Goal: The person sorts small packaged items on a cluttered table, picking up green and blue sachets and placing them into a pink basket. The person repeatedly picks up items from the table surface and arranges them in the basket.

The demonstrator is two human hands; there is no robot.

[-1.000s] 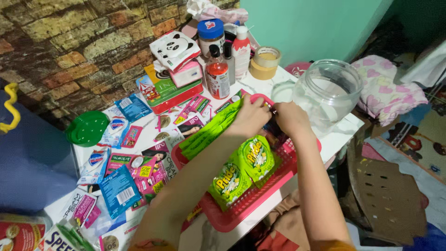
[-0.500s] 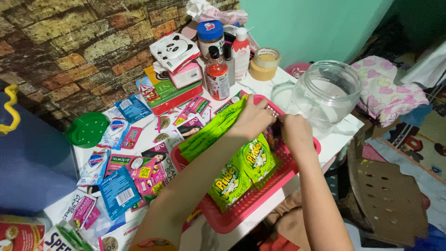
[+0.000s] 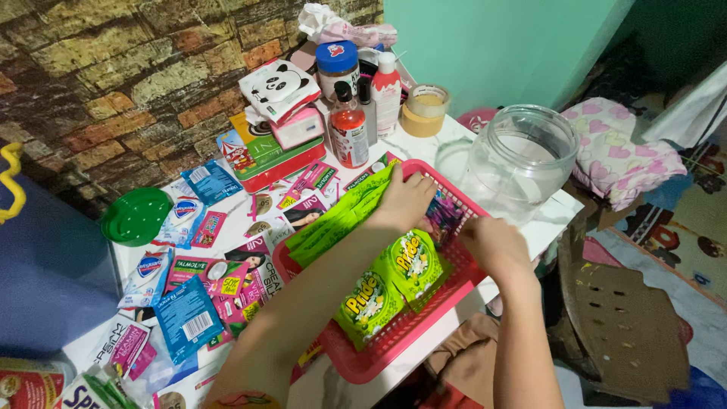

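red basket [image 3: 394, 344] on cluttered white table [image 3: 556, 208], brick wall [image 3: 113, 68] behind

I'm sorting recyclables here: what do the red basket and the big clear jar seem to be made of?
The red basket looks like moulded plastic, going by its uniform colour and lattice of holes. The clear jar is transparent and glossy; its thin wall suggests plastic, though glass cannot be ruled out.

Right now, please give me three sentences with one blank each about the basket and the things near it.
1. The pink basket holds two ____ packets.
2. The left hand rests on a row of green sachets inside the ____.
3. The clear jar stands without its ____.

Missing words: green; basket; lid
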